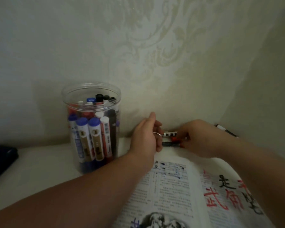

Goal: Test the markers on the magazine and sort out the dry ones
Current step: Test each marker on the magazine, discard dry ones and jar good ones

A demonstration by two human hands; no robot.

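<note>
An open magazine [174,191] lies at the lower right, its pages scribbled with red, black and blue marks. Beyond its top edge, by the wall, markers [170,134] lie in a short row. My left hand [146,137] and my right hand [199,139] meet over them. The left hand's curled fingers grip the left end of the markers. My right hand's fingers curl round the right end, by a red cap [174,139]. Which marker each hand holds is hidden by the fingers.
A clear plastic jar [91,127] full of upright markers with blue, red, black and white caps stands left of my hands. Another marker [225,130] lies by the wall at the right. A dark object [2,160] sits at the left edge.
</note>
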